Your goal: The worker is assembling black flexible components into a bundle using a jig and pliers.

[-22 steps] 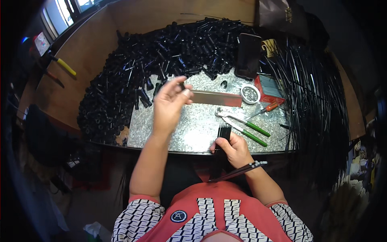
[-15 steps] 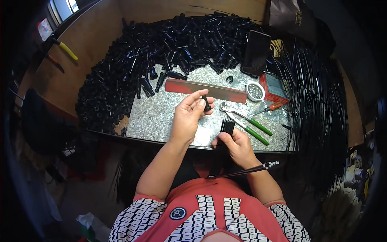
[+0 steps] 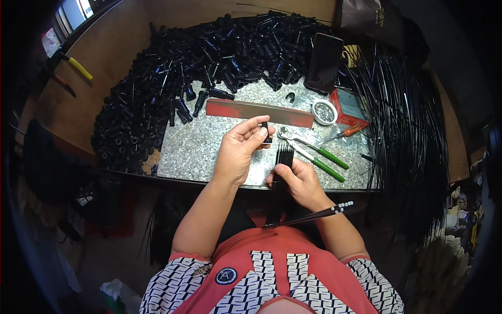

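Observation:
A small black tubular part (image 3: pixel 266 133) is pinched between the thumb and fingers of my left hand (image 3: pixel 242 149), above the front of the speckled work surface (image 3: pixel 196 144). My right hand (image 3: pixel 300 180) grips a flat bundle of thin black rods (image 3: pixel 285 157) whose tips point up toward that part. The rods' tips and the part are close, with a small gap between them. Below the right hand the bundle runs down toward my lap. Across my right forearm lie a few dark sticks with white ends (image 3: pixel 342 207).
A large heap of black tubular parts (image 3: pixel 235 52) fills the back and left. Ahead lie a red-edged metal bar (image 3: pixel 256 112), green-handled pliers (image 3: pixel 327 165), a screwdriver (image 3: pixel 349 131), a white bowl of small bits (image 3: pixel 324 112), a red box (image 3: pixel 345 107) and a phone (image 3: pixel 323 63). Long black rods (image 3: pixel 408 120) hang at right.
The rod bundle in my right hand has moved left and up, closer to the part in my left hand. The whole view has shifted slightly.

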Action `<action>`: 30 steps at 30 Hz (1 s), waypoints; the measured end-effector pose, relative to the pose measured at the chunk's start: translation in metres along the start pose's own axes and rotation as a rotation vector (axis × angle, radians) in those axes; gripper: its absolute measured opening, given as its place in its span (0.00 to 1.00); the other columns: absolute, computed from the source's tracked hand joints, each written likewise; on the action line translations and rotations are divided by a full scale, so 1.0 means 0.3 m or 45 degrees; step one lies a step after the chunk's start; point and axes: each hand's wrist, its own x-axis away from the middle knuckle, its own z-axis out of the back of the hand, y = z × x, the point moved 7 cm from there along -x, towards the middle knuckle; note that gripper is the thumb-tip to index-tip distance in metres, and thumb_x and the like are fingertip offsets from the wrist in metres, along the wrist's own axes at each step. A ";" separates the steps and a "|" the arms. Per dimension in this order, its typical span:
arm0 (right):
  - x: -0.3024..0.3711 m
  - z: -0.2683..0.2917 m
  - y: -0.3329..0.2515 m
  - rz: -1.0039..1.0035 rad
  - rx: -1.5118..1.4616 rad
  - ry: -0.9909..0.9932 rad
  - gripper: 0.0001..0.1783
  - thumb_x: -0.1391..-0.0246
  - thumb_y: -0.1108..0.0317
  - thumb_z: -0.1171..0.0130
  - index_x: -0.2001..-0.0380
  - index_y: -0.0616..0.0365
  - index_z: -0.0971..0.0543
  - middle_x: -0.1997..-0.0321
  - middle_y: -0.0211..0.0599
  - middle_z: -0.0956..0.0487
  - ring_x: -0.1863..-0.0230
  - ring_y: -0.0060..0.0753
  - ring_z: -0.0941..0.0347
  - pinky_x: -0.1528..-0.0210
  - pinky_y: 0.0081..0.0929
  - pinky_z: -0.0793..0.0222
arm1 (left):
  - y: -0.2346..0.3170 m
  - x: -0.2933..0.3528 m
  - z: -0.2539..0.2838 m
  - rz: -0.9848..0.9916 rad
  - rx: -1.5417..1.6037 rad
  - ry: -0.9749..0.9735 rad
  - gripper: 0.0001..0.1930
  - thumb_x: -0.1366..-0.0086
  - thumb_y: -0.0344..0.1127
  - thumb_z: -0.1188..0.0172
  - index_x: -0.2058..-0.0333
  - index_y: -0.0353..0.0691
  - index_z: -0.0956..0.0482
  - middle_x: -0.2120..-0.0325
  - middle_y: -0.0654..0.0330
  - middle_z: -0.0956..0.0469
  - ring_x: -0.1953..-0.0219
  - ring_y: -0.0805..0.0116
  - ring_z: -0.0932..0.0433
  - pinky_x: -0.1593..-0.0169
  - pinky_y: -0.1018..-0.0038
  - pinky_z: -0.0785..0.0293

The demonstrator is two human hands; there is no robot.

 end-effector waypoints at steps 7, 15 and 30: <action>-0.008 -0.009 0.005 -0.034 0.017 -0.043 0.15 0.35 0.62 0.51 0.64 0.63 0.22 0.69 0.32 0.19 0.68 0.20 0.24 0.63 0.20 0.28 | -0.015 0.007 0.003 0.159 0.126 -0.115 0.16 0.37 0.25 0.43 0.50 0.33 0.24 0.62 0.55 0.19 0.61 0.72 0.20 0.58 0.78 0.22; -0.015 -0.009 0.009 -0.030 0.021 -0.066 0.15 0.35 0.62 0.51 0.66 0.64 0.22 0.69 0.32 0.19 0.68 0.19 0.24 0.64 0.19 0.28 | -0.032 -0.003 0.010 0.229 0.186 -0.118 0.17 0.37 0.25 0.42 0.48 0.32 0.26 0.61 0.53 0.20 0.62 0.70 0.20 0.60 0.77 0.22; -0.016 -0.008 0.006 -0.032 0.062 -0.035 0.13 0.36 0.63 0.48 0.64 0.63 0.22 0.70 0.30 0.19 0.68 0.18 0.26 0.64 0.18 0.29 | -0.075 0.003 0.026 0.275 0.286 -0.246 0.15 0.36 0.27 0.43 0.51 0.31 0.25 0.59 0.54 0.20 0.59 0.69 0.21 0.54 0.74 0.24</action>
